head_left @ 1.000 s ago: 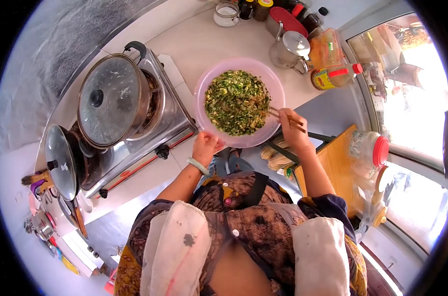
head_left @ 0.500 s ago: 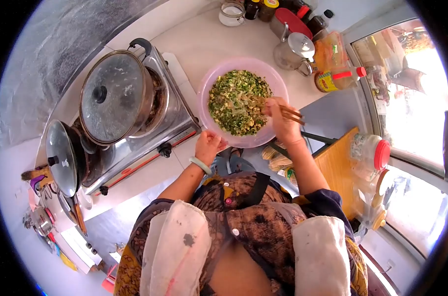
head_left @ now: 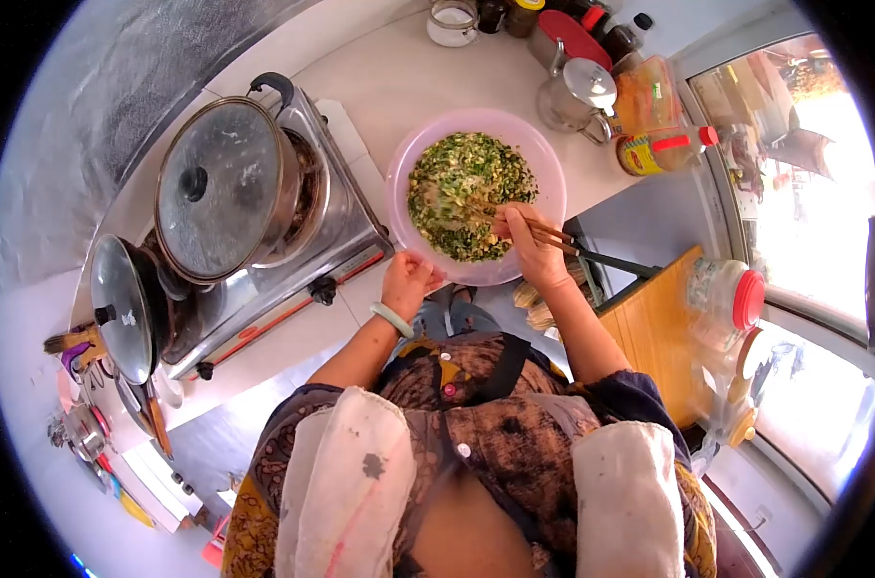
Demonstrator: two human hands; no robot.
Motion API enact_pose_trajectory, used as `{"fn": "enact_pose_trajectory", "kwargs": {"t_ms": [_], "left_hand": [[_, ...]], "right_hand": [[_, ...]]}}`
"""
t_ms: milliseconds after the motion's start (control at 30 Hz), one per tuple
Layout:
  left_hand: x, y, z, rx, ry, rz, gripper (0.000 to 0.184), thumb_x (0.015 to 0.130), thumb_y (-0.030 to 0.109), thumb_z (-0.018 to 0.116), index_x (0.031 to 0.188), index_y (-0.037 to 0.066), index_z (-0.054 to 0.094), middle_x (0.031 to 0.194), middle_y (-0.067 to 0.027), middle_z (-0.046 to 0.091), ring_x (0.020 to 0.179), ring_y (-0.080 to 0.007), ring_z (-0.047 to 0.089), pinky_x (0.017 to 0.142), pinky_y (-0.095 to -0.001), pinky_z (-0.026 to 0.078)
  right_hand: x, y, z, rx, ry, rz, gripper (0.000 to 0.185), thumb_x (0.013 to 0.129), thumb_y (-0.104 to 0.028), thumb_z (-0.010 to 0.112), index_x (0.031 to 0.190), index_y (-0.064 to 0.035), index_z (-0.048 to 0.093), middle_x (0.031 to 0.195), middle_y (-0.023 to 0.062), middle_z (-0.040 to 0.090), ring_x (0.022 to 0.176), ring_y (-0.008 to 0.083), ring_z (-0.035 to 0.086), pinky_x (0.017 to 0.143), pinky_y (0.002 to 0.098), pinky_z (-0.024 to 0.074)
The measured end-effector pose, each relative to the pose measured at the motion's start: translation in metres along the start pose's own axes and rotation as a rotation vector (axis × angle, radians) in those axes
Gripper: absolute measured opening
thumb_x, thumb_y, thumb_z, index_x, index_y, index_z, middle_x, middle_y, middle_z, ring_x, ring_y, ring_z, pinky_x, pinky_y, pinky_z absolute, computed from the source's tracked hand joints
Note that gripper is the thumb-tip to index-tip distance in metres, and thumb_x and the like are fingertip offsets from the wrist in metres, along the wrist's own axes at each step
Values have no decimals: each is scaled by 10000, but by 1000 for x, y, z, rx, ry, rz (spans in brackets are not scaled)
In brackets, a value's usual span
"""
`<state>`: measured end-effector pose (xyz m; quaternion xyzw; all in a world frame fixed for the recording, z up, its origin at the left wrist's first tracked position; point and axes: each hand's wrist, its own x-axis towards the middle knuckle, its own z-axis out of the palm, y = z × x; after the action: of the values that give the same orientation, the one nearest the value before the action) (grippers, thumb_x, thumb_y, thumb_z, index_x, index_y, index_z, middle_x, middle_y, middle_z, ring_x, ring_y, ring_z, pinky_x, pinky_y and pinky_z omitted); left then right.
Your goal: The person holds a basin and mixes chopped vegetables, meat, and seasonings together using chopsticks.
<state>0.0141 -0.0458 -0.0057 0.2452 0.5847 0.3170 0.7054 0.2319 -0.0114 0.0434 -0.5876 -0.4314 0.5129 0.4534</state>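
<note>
A pink plastic bowl (head_left: 551, 178) stands on the counter, holding a chopped green and yellow filling (head_left: 466, 173). My right hand (head_left: 534, 246) is closed around wooden chopsticks (head_left: 555, 237), whose tips dip into the filling and blur with motion. At the bowl's near-left rim, my left hand (head_left: 413, 279) grips the edge between thumb and fingers. A pale bangle (head_left: 392, 320) circles my left wrist.
Left of the bowl, a gas stove (head_left: 346, 212) carries a large lidded pot (head_left: 221, 193) and a smaller lidded pan (head_left: 121, 308). A metal pot (head_left: 577, 101), an oil bottle (head_left: 664, 151) and jars stand behind right. A wooden board (head_left: 654, 328) is near my right forearm.
My right hand has moved slightly left and down, with the chopsticks sweeping left through the filling. The filling's surface has shifted. My left hand stays at the rim.
</note>
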Motion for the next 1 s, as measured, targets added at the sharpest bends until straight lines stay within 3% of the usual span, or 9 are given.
{"fn": "enact_pose_trajectory", "kwargs": {"t_ms": [67, 167, 233, 300, 467, 567, 833, 967, 1000], "left_hand": [[-1, 0, 1, 8, -8, 16, 162, 930, 101, 503, 1025, 13, 407, 947, -135, 596, 858, -228, 635, 766, -346, 543], [-3, 3, 2, 30, 11, -6, 155, 933, 103, 499, 1022, 13, 409, 953, -135, 595, 856, -227, 637, 758, -343, 545], [0, -1, 0, 10, 10, 3, 151, 934, 105, 497, 1018, 14, 411, 955, -135, 595, 855, -226, 638, 754, -341, 547], [1, -6, -1, -3, 10, 21, 149, 936, 106, 496, 1018, 15, 411, 956, -136, 594, 854, -226, 640, 752, -339, 549], [-1, -1, 1, 17, 8, 21, 153, 937, 106, 492, 1024, 14, 406, 962, -142, 593, 864, -231, 642, 757, -340, 551], [0, -2, 1, -7, -1, 5, 156, 936, 99, 489, 1029, 12, 399, 956, -145, 591, 867, -236, 641, 758, -345, 548], [-1, -2, 1, -20, 21, 23, 158, 917, 63, 497, 1015, -9, 396, 914, -153, 595, 831, -243, 647, 720, -344, 557], [-2, 0, 1, -6, -8, 1, 166, 928, 89, 491, 1032, 12, 388, 950, -156, 581, 863, -254, 636, 759, -362, 545], [-2, 0, 1, -12, -10, -1, 170, 927, 91, 495, 1033, 13, 388, 953, -156, 580, 864, -254, 636, 759, -362, 545]], "right_hand": [[7, -25, 6, 52, -2, -35, 212, 919, -169, 530, 1016, 3, 610, 818, 104, 659, 733, 156, 650, 681, 271, 510], [17, -46, 2, -204, -26, -109, 225, 929, -162, 503, 1008, 25, 598, 818, 67, 625, 756, 137, 624, 714, 260, 504], [23, -51, -7, -165, 20, -124, 208, 923, -157, 515, 991, 14, 612, 827, 57, 644, 749, 141, 622, 696, 271, 499], [32, -45, -27, -483, 59, -301, 192, 920, -149, 522, 980, 2, 623, 842, 61, 654, 742, 136, 618, 688, 266, 496], [25, 14, -33, -451, 17, -323, 136, 880, -86, 562, 968, -19, 640, 865, 120, 652, 757, 204, 633, 678, 280, 498], [-3, 2, -11, -545, -35, -405, 125, 864, -44, 575, 968, -31, 645, 869, 132, 649, 779, 233, 637, 678, 284, 499], [-38, -46, 6, -340, -206, -419, 156, 836, 17, 575, 986, 10, 614, 903, 146, 640, 792, 268, 637, 693, 308, 504], [-31, -4, 10, -481, -321, -359, 139, 822, 19, 583, 951, -13, 622, 885, 163, 638, 787, 304, 634, 683, 324, 508], [-24, 18, 1, -476, -307, -447, 116, 828, -1, 589, 938, -18, 620, 869, 163, 637, 783, 307, 631, 672, 330, 506]]}}
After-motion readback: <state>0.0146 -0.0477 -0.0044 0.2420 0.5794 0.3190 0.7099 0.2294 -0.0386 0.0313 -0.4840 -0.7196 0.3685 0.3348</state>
